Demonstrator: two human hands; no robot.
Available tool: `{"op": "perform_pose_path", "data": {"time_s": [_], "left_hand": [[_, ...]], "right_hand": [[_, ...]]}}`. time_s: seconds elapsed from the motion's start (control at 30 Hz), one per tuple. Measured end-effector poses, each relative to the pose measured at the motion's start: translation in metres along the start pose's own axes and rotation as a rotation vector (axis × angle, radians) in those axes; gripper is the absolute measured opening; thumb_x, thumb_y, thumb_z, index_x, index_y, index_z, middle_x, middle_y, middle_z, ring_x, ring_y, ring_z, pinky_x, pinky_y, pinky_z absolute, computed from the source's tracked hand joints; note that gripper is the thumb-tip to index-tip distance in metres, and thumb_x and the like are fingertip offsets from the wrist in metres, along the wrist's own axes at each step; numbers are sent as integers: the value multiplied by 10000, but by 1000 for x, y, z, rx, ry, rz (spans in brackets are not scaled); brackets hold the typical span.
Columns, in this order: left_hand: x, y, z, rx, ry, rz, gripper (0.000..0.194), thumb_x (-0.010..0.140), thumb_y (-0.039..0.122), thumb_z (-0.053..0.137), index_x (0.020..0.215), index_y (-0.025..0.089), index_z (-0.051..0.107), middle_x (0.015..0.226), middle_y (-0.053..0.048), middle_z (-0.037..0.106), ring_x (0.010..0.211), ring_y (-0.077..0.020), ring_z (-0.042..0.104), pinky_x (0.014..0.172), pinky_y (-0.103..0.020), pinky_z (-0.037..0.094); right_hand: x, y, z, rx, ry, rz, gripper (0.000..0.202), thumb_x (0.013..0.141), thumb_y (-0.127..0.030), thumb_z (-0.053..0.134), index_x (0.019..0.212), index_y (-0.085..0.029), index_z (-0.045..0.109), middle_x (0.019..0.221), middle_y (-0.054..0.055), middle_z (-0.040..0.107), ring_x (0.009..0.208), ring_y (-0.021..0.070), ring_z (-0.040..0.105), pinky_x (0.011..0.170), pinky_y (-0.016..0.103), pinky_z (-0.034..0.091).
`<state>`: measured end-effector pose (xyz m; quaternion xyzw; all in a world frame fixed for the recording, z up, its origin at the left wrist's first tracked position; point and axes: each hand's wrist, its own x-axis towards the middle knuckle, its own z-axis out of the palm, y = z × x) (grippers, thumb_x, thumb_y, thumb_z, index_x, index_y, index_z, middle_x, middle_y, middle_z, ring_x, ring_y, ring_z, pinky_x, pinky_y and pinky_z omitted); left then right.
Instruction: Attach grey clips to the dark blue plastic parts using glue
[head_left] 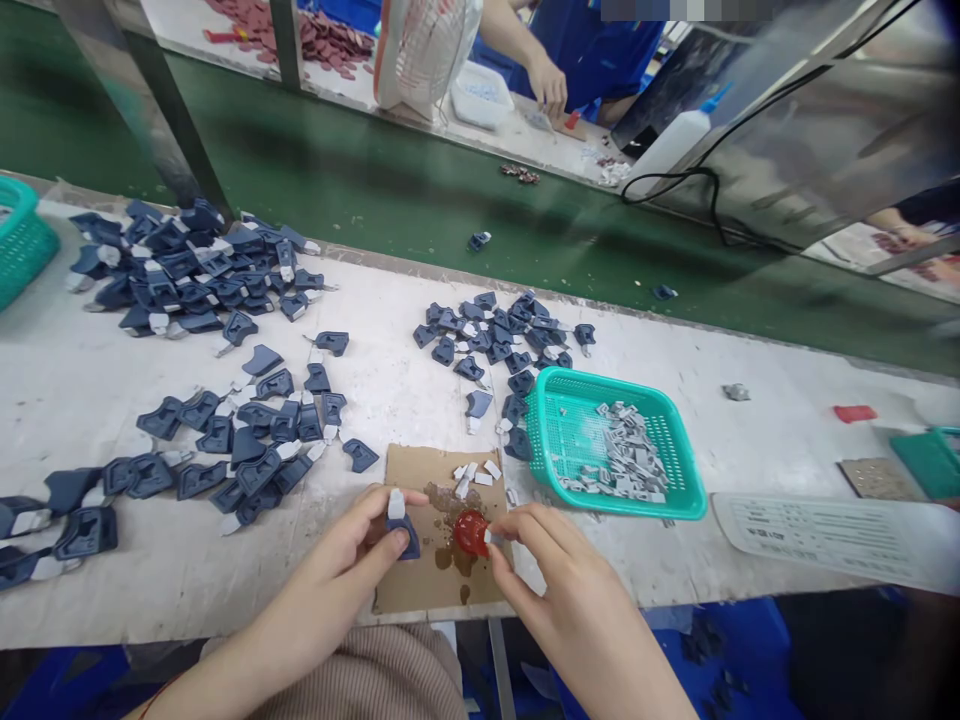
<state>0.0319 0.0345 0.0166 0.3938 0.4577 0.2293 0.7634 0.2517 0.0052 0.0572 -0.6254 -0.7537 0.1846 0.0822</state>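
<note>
Over the left edge of a brown cardboard sheet (pixel 405 595), my left hand (pixel 364 545) pinches a dark blue part (pixel 409 540) with a light grey tip pointing up. My right hand (pixel 544 560) holds a small light grey piece (pixel 489 536) between thumb and forefinger, at the right edge of a small red dish (pixel 470 532). Wet brown stains surround the dish. Several small whitish pieces (pixel 465 477) lie on the cardboard behind it.
A green basket (pixel 694 475) of grey pieces stands on the right. Piles of blue parts (pixel 202 265) cover the table's left, with another pile (pixel 502 330) at the centre back. Beyond the green belt (pixel 390 190) is another person's hand (pixel 547 82).
</note>
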Motion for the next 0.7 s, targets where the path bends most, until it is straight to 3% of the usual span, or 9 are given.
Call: {"op": "perform_pose_path", "data": {"time_s": [0.3,0.7], "left_hand": [[6,-1,1,-190,-46,30,165,870,312,664,984,202,616,970,-38,697,949,-195,649,913,-337,470],[14,-14,13,-306,-31,129,134,834,135,659,927,196,584,981,0,654,948,-141,639,867,-260,486]], "right_hand": [[2,-3,-3,-9,-7,-1,95,936,-191,487,877,-247,536,853,39,624,770,208,639,606,290,508],[0,-2,-4,5,-23,15,83,938,-181,503,895,-242,539,865,29,621,810,208,635,633,301,511]]}}
